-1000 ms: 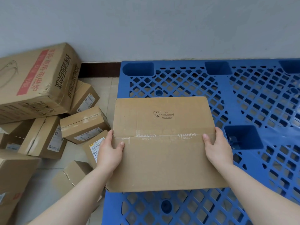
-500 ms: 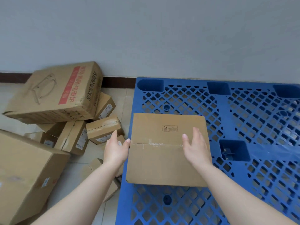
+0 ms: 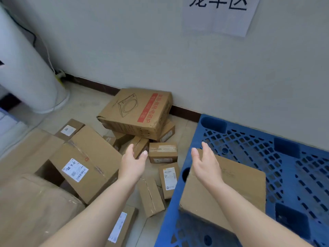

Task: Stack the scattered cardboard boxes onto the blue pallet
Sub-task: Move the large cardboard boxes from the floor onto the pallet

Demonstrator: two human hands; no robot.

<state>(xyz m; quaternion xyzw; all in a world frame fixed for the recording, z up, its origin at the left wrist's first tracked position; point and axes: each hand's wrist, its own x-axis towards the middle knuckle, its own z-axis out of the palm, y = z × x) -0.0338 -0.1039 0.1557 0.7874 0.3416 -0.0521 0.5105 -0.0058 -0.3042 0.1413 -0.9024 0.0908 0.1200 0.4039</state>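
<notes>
A flat brown cardboard box [image 3: 236, 186] lies on the near left corner of the blue pallet [image 3: 284, 157]. My right hand [image 3: 204, 163] hovers above its left edge, fingers straight, holding nothing. My left hand [image 3: 133, 161] is raised over the floor pile with relaxed fingers and holds nothing. Beyond it lie a small taped box [image 3: 162, 152], a box with a red stripe [image 3: 138, 111] against the wall, and a large labelled box [image 3: 85, 163] to the left.
Several more cartons lie on the tiled floor at the left and below my arms, among them a narrow box [image 3: 151, 196] and a labelled one [image 3: 168, 179] by the pallet's edge. A white cylinder [image 3: 26, 68] stands at the far left. A paper sign [image 3: 219, 13] hangs on the wall.
Both hands have let go of the flat box, which stays on the pallet. They have lifted and swung left toward the floor pile, and the view has turned left and pulled back.
</notes>
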